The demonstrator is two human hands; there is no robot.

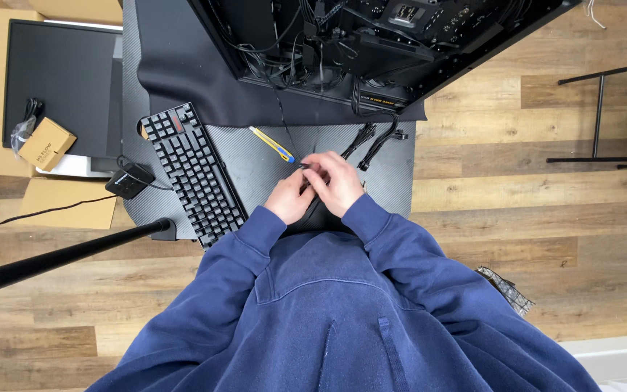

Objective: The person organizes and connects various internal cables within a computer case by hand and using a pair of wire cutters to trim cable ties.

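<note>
My left hand point(292, 197) and my right hand point(337, 181) meet over a dark carbon-pattern mat point(255, 170), both pinching a black cable point(361, 141) that runs up to an open black computer case point(371, 43). The fingers close around the cable's end, which they mostly hide. A yellow and blue utility knife point(271, 144) lies on the mat just left of and above my hands. Blue sleeves cover both arms.
A black keyboard point(191, 173) lies diagonally at the mat's left. Further left are a black power adapter point(130, 179), a small cardboard box point(46, 143), a black panel point(59, 80) and flat cardboard. A black pole point(59, 255) crosses lower left. Chair legs point(600, 116) stand right.
</note>
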